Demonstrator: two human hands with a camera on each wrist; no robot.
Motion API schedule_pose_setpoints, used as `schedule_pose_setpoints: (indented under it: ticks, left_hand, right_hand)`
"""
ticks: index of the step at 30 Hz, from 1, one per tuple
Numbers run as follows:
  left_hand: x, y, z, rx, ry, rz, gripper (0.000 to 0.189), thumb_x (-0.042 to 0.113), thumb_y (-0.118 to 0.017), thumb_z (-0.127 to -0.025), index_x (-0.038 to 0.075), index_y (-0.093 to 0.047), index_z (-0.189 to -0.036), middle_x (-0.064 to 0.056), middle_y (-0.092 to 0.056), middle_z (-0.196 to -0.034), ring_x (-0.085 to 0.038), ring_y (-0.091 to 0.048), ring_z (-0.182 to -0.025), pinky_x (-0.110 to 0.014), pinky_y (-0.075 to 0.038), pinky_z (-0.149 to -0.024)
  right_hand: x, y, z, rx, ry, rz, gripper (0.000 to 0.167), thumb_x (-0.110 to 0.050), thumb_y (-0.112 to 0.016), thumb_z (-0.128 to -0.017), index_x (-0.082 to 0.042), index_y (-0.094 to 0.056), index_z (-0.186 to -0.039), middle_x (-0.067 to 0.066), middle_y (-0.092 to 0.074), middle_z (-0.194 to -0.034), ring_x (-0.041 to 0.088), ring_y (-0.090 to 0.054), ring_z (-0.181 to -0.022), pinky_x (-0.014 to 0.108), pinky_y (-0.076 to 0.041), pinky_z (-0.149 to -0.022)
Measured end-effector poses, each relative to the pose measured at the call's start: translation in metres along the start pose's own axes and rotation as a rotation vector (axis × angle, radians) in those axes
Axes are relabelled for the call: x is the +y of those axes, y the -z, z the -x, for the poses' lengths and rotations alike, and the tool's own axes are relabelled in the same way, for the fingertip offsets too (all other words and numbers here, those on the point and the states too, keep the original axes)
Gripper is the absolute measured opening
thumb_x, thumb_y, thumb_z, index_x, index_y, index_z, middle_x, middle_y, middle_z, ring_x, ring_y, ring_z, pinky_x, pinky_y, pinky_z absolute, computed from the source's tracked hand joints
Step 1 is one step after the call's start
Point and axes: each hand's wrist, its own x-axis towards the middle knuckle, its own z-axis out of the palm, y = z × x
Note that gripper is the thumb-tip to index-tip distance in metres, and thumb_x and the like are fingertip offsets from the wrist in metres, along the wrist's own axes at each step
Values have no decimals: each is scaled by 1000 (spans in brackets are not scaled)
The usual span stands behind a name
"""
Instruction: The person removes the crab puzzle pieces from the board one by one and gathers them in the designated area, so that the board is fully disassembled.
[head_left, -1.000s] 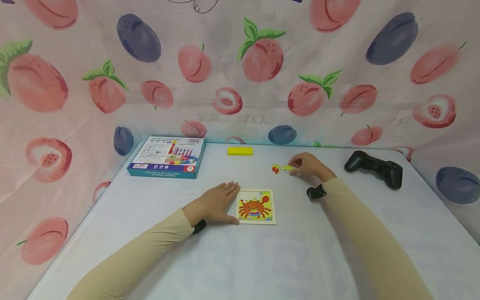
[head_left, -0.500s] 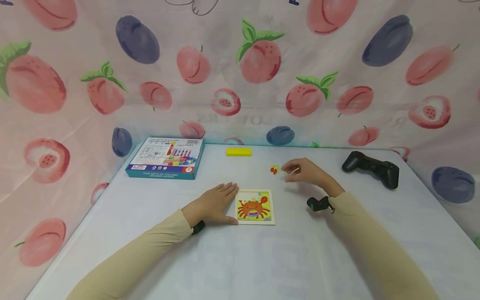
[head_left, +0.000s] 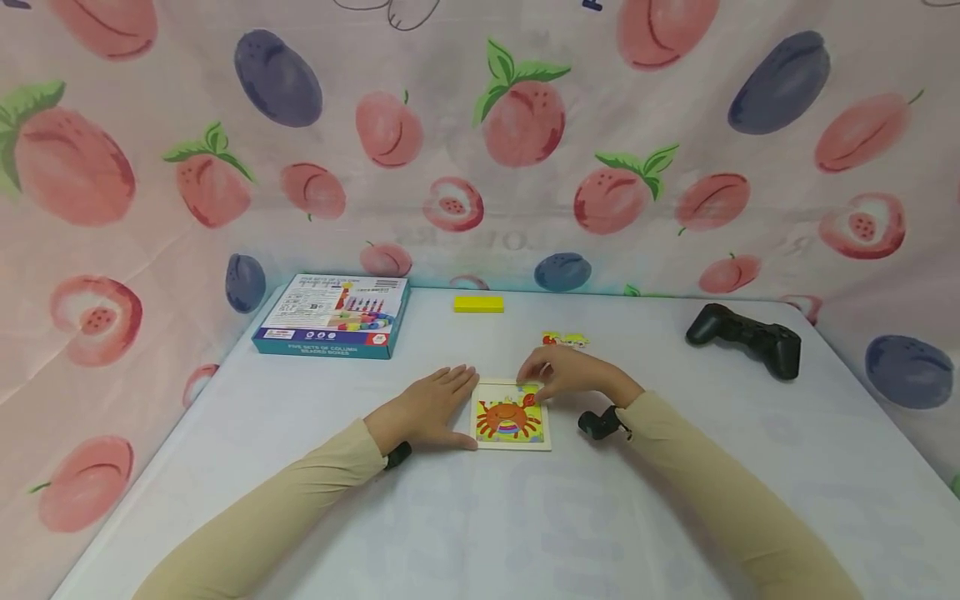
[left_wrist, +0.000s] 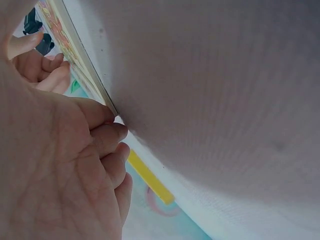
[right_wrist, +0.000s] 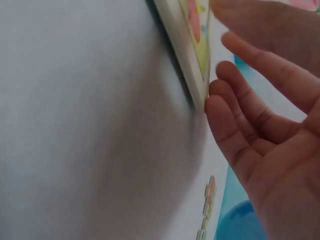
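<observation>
A square wooden crab puzzle (head_left: pixel 510 419) in a pale frame lies on the table. My left hand (head_left: pixel 431 406) rests flat at its left side, fingers straight and fingertips on the frame edge; the left wrist view shows them there from below. Over the puzzle's top right corner, my right hand (head_left: pixel 566 371) bends down, thumb and fingertips pinching a small yellow puzzle piece, mostly hidden by the fingers. In the right wrist view the thumb lies over the board and the other fingers curve at its corner. Loose puzzle pieces (head_left: pixel 567 340), red and yellow, lie just beyond the right hand.
A flat box (head_left: pixel 332 315) of beads lies at the back left. Near the back edge is a yellow block (head_left: pixel 479 304). A black game controller (head_left: pixel 744 337) lies at the right. Fruit-patterned cloth (head_left: pixel 450 125) hangs behind the white table (head_left: pixel 480 517).
My right hand has come from the loose pieces toward me and left, to the puzzle's top right corner. My left hand has stayed at the frame.
</observation>
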Motion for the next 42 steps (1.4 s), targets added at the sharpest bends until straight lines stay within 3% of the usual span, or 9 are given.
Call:
schedule_pose_setpoints:
  ticks: [8, 16, 26, 36, 42]
  left_hand:
    - [0, -1, 0, 10, -2, -4, 101, 71, -55, -78, 7, -22, -150, -7, -21, -157, -23, -18, -146, -37, -17, -120]
    - [-1, -1, -1, 6, 3, -12, 101, 70, -55, -78, 8, -21, -150, -7, -21, -157, -23, -18, -147, -37, -17, -120]
    - [0, -1, -1, 2, 10, -22, 102, 71, -54, -77, 8, -21, -150, -6, -21, -158, -23, -17, -147, -36, -17, -121]
    - [0, -2, -1, -5, 19, -20, 103, 72, -54, -77, 9, -20, -150, -6, -20, -158, -22, -16, -147, -37, -16, -121]
    - [0, -2, -2, -6, 18, -17, 103, 73, -54, -76, 9, -20, -151, -6, -20, -158, -22, -16, -147, -37, -17, -121]
  right_hand:
    - [-4, 3, -9, -112, 39, 95, 24, -12, -76, -78, -13, -70, -102, 4, -61, -102, 15, -51, -90, 25, -46, -81]
    - [-8, 6, -14, -155, 23, 135, 23, -11, -76, -78, -14, -69, -100, 4, -58, -97, 15, -46, -86, 21, -42, -76]
    - [-1, 4, -13, -130, 80, 41, 21, -7, -74, -78, -11, -66, -97, 3, -62, -99, 16, -51, -88, 25, -47, -81]
    - [5, 1, -12, -76, -42, -58, 22, -8, -75, -77, -16, -70, -97, -1, -66, -99, 14, -54, -89, 28, -49, -85]
    - [7, 0, -11, -56, -29, -103, 24, -8, -75, -77, -14, -70, -99, 0, -67, -98, 14, -55, -87, 25, -49, -82]
